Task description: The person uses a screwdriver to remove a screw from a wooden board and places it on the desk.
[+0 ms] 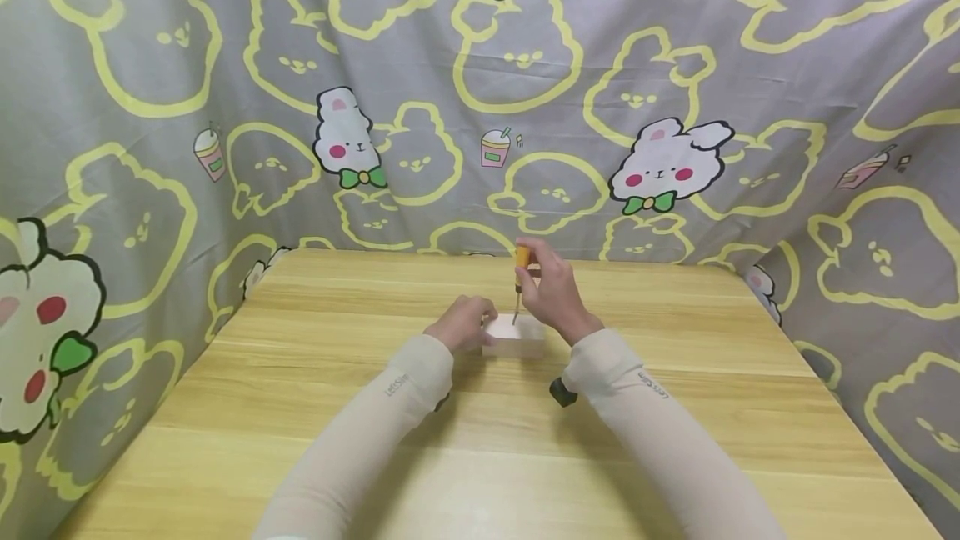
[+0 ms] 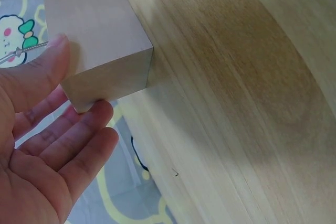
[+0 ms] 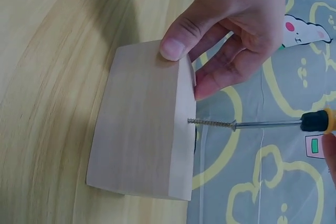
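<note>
A pale wooden block [image 3: 136, 124] rests on the table, its end towards my left hand [image 1: 463, 322]. That hand holds the block by its left end, thumb on one face and fingertips against the end and far side. From the block's top stands a threaded screw [image 3: 212, 123], only its tip at the wood and most of its thread exposed. My right hand [image 1: 553, 286] grips the yellow-and-black handle of a screwdriver [image 1: 522, 257] near its top. The screwdriver's shaft [image 3: 268, 125] points down, nearly upright, its tip meeting the screw head.
The wood-grain table [image 1: 480, 457] extends on all sides of the block. A grey patterned curtain [image 1: 420, 57] hangs behind the table and along both sides. A small dark mark [image 2: 176, 172] lies on the tabletop. Black wrist gear [image 1: 562, 392] shows beneath the right sleeve.
</note>
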The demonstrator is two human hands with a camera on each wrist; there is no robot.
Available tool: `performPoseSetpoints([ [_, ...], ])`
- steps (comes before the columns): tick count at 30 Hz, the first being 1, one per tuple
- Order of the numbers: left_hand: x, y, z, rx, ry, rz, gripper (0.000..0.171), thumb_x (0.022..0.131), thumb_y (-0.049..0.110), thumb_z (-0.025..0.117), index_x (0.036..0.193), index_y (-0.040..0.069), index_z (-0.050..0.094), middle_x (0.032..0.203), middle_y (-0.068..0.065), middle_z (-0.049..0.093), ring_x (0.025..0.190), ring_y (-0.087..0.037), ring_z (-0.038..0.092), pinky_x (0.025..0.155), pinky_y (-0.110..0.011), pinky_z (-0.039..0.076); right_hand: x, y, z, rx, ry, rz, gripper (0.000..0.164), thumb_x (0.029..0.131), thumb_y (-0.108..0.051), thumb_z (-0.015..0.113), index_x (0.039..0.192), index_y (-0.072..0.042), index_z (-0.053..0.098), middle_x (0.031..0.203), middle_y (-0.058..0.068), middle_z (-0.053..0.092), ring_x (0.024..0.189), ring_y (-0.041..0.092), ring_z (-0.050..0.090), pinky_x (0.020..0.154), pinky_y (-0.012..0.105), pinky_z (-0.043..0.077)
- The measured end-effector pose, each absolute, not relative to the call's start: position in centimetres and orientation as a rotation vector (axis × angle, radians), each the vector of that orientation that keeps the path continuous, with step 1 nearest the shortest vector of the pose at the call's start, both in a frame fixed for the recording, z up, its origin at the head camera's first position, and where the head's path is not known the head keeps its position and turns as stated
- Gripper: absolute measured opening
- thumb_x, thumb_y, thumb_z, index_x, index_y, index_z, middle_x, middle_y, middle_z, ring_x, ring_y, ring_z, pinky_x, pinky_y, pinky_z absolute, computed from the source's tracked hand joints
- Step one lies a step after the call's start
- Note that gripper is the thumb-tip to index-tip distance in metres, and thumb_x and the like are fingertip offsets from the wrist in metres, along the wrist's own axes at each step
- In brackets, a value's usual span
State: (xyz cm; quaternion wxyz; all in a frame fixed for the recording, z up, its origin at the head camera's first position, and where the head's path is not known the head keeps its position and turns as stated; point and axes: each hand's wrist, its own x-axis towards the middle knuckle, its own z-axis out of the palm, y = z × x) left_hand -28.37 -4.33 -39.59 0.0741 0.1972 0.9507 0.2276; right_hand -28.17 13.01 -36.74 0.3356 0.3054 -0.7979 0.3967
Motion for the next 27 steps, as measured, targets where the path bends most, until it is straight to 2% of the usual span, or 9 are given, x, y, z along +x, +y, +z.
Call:
performPoseSetpoints([
  [7,-28.42,-4.26,-39.66,0.605,2.858,0.692,0.043,0.077,0.012,0.082,0.116,0.003,0.067,0.123,-0.013,0.064,0.109,-0.029,0.061,0.097,-0.041,0.049,-28.04,12.90,-36.77,0.781,-2.033,0.975,0.040,0.083,0.005,0.072,0.119,0.003,0.054,0.095,0.018,0.055,0.080,0.027,0.060,0.063,0.027,0.058],
  [13,-28.38,-4.35,-39.67,0.614,2.851,0.695,0.043,0.077,0.012,0.082,0.116,0.002,0.067,0.123,-0.014,0.064,0.109,-0.030,0.061,0.097,-0.041,0.049,-28.00,13.05,-36.84,0.741,-2.046,1.014,0.043,0.084,0.009,0.067,0.122,0.006,0.049,0.090,0.020,0.061,0.081,0.032,0.065,0.064,0.032,0.059],
  [20,-28.37,-4.42,-39.63,0.601,2.849,0.707,0.043,0.077,0.012,0.081,0.116,0.003,0.066,0.123,-0.013,0.064,0.109,-0.030,0.061,0.097,-0.041,0.049,-28.28,13.26,-37.02,0.739,-2.052,1.034,0.039,0.088,0.008,0.059,0.125,0.004,0.048,0.095,0.022,0.062,0.084,0.034,0.065,0.065,0.035,0.060],
  [27,-28.36,-4.28,-39.60,0.600,2.850,0.696,0.044,0.077,0.011,0.081,0.117,0.003,0.066,0.124,-0.013,0.064,0.111,-0.030,0.060,0.098,-0.041,0.048,-28.48,13.35,-37.29,0.738,-2.054,1.058,0.045,0.085,0.001,0.071,0.125,0.001,0.050,0.094,0.018,0.056,0.081,0.030,0.062,0.063,0.031,0.059],
])
